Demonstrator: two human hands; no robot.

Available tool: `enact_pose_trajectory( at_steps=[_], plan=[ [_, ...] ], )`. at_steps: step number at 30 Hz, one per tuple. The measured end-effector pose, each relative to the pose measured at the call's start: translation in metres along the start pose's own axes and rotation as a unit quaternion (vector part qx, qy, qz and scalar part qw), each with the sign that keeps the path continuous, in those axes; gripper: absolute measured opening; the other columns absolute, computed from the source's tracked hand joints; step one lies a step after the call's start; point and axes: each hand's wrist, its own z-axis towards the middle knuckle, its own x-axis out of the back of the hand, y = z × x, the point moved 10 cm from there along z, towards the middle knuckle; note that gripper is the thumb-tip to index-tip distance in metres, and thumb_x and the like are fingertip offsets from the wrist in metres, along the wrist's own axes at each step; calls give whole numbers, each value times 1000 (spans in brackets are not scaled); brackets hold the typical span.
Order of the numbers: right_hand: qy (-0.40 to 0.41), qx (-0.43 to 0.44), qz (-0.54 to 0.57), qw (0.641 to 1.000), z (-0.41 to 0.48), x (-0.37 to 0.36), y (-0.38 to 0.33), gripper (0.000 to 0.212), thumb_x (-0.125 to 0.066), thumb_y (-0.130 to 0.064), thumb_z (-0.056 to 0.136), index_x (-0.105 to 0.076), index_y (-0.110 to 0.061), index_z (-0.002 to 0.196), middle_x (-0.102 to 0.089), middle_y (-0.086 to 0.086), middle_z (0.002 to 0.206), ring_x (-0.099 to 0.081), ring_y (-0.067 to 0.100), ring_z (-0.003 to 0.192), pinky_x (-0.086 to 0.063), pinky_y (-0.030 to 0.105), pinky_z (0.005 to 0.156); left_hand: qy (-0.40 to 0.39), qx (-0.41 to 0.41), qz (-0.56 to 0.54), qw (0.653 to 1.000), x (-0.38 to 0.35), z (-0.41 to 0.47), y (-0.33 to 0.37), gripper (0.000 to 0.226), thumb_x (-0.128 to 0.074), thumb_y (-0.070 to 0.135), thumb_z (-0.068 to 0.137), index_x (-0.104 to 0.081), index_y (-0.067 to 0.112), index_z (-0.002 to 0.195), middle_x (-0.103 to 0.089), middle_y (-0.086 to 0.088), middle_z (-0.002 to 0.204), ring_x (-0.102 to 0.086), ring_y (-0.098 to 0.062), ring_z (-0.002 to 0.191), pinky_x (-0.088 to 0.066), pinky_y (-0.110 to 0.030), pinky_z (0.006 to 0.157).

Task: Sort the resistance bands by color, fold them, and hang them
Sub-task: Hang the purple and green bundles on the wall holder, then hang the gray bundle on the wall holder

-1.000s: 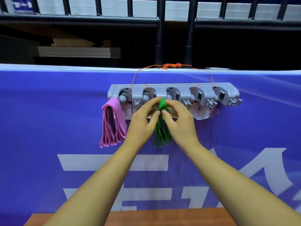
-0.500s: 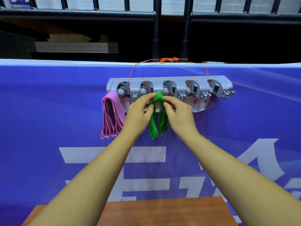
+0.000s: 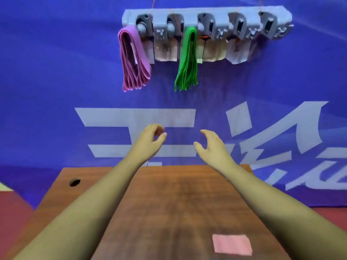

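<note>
Step in hand: hanging, judged complete for two colours. The green bands (image 3: 186, 59) hang folded left of the rack's (image 3: 216, 10) middle; the pink bands (image 3: 134, 59) hang at its left end. Left hand (image 3: 150, 139) and right hand (image 3: 212, 145) hold nothing, fingers loosely curled, beyond the bench's (image 3: 169, 203) far edge. Next move probably calls for fetching another colour; a flat pink piece (image 3: 231, 244), kind unclear, lies near the bench's front right. A blue banner (image 3: 56, 72) hangs behind.

Cuts off both bare forearms (image 3: 84, 203) at the bottom edge, thin orange string (image 3: 153, 1) at the top, white banner lettering (image 3: 139, 117) at the right. Hides the hanging points under the folded pink rubber band (image 3: 134, 59) and folded green rubber band (image 3: 187, 57). Blurs crumpled beige paper tags (image 3: 166, 51) below the grey plastic hook rack (image 3: 206, 11) past reading, likewise the pale pink flat rectangle (image 3: 231, 244) on the brown wooden table (image 3: 169, 203)
</note>
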Motion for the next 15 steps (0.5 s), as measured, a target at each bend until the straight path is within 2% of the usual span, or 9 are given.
enact_pose_trajectory(
  at_steps=[3, 6, 11, 15],
  plan=[
    [-57, -43, -12, 997, -38, -59, 42, 56, -59, -27, 93, -43, -2, 141, -45, 14, 142, -45, 25, 130, -28, 24, 106, -54, 67, 46, 995, -32, -53, -63, 11, -57, 26, 94, -62, 16, 94, -62, 5, 91, -58, -12, 84, -42, -25, 74],
    [-97, -75, -8, 992, -79, -110, 73, 53, -63, -21, 90, -48, 2, 136, -51, 19, 136, -48, 29, 128, -27, 22, 106, -106, 137, 79, 982, -59, -114, -123, 10, -60, 24, 91, -59, 17, 85, -60, 2, 84, -57, -18, 80, -31, -25, 67],
    [-181, -106, -23, 978, -150, -192, 108, 51, -60, -24, 89, -52, 5, 131, -55, 23, 130, -50, 34, 126, -30, 27, 107, -188, 226, 78, 953, -100, -213, -197, 16, -59, 20, 92, -65, 6, 95, -66, -12, 91, -62, -29, 91, -35, -28, 68],
    [-281, -118, -54, 951, -208, -255, 119, 51, -58, -26, 91, -49, -4, 136, -49, 18, 136, -46, 31, 130, -33, 29, 108, -233, 275, 55, 931, -121, -278, -233, 11, -59, 21, 90, -67, 13, 91, -71, -12, 94, -66, -28, 93, -41, -25, 72]
  ],
)
